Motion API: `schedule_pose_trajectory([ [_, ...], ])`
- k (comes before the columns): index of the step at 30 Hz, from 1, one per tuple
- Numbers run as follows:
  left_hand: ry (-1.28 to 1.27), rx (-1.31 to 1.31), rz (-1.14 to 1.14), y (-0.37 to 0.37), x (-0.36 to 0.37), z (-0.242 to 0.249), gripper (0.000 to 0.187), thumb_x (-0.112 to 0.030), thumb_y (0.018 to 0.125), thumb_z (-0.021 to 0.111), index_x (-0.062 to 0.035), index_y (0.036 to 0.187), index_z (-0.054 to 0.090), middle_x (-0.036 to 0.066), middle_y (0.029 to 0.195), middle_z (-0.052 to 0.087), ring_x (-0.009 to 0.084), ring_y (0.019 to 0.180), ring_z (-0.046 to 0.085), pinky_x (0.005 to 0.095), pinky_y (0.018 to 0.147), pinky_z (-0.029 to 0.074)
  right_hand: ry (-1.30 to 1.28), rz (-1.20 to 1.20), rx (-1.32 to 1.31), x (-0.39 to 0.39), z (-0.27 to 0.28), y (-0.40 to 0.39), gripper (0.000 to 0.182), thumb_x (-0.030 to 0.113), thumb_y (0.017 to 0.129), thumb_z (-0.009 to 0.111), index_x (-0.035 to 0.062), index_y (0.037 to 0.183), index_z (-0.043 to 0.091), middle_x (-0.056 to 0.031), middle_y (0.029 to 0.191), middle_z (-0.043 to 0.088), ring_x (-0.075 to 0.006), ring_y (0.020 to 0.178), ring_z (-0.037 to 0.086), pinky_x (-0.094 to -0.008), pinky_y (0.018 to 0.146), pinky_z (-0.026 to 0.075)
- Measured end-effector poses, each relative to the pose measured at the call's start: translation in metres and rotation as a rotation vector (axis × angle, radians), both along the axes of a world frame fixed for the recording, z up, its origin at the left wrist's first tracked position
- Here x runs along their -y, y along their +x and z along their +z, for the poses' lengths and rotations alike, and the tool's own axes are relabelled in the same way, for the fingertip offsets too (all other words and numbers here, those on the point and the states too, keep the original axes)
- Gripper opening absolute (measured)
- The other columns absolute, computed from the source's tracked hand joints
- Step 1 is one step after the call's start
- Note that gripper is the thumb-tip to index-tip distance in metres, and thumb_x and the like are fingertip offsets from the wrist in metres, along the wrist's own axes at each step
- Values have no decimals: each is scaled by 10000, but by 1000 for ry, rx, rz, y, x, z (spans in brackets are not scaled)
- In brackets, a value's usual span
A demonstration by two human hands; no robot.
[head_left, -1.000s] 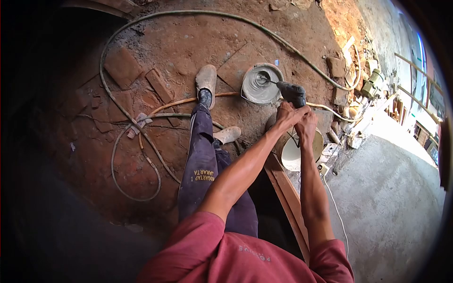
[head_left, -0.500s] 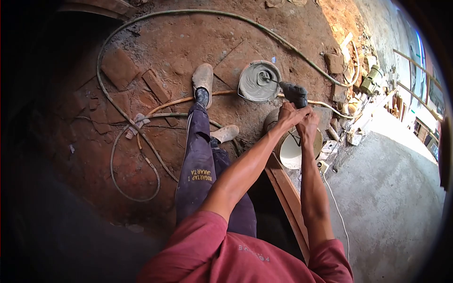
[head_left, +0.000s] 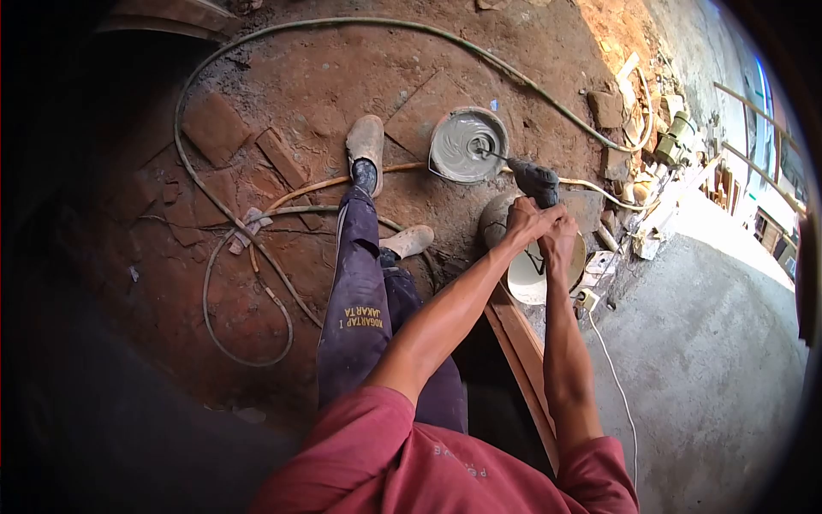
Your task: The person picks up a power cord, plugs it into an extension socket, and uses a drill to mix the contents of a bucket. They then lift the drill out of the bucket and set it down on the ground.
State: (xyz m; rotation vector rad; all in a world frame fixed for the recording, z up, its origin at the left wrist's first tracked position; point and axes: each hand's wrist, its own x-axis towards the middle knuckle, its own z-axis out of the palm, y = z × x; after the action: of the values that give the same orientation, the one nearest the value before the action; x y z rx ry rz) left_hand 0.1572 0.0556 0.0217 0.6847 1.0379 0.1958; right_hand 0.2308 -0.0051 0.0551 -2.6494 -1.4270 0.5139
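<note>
Both hands are closed on a dark power drill [head_left: 537, 182]. My left hand [head_left: 529, 218] wraps around it from the left, and my right hand [head_left: 559, 237] grips it close beside the left one. The fingers partly overlap, and the drill's handle is mostly hidden under them. A thin mixing rod [head_left: 496, 155] runs from the drill into a bucket [head_left: 434, 154] of smooth grey wet mix [head_left: 455, 147]. Swirl rings surround the rod's end, which is sunk in the mix near the bucket's right side.
A larger pale bucket [head_left: 524, 287] stands beneath my forearms, next to a wooden beam [head_left: 524, 360]. A long hose [head_left: 282, 28] loops over the dirt floor near my shoes [head_left: 366, 140]. A white cable [head_left: 613, 383], bricks [head_left: 606, 110] and a green machine [head_left: 675, 140] are on the right.
The rod's end has moved from the upper middle of the bucket to lower right, and the swirl has shifted with it. The drill and both hands have dipped slightly toward me.
</note>
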Motion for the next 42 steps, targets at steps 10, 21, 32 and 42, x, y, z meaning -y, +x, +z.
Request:
schedule_pose_trajectory([
  [10,-16,12,160,-22,18,23,407,-343,686,748,42,627,628,97,608,627,122,517,560,317,475,454,-20,-32,-84,14,6,-19,399,321,828,604,-66,741,561,-231,669,612,-354,602,622,-403,536,468],
  [21,69,-85,-31,-32,17,57,472,-431,747,723,27,659,650,112,639,659,160,592,638,316,566,487,-94,-286,-260,2,63,-29,411,342,809,664,-58,773,576,-184,651,578,-288,568,536,-392,584,434],
  [32,-97,-55,155,-31,-15,30,392,-382,754,727,4,702,677,58,668,661,114,587,600,299,533,470,7,-105,-235,-24,11,-23,381,293,782,634,-72,709,548,-213,609,572,-317,521,551,-405,537,439],
  [42,-95,-96,143,-29,-6,26,418,-397,736,738,13,690,672,70,674,666,134,599,612,309,552,477,-44,107,-38,-9,-4,-15,388,311,788,628,-59,701,552,-227,644,593,-365,587,586,-424,564,446],
])
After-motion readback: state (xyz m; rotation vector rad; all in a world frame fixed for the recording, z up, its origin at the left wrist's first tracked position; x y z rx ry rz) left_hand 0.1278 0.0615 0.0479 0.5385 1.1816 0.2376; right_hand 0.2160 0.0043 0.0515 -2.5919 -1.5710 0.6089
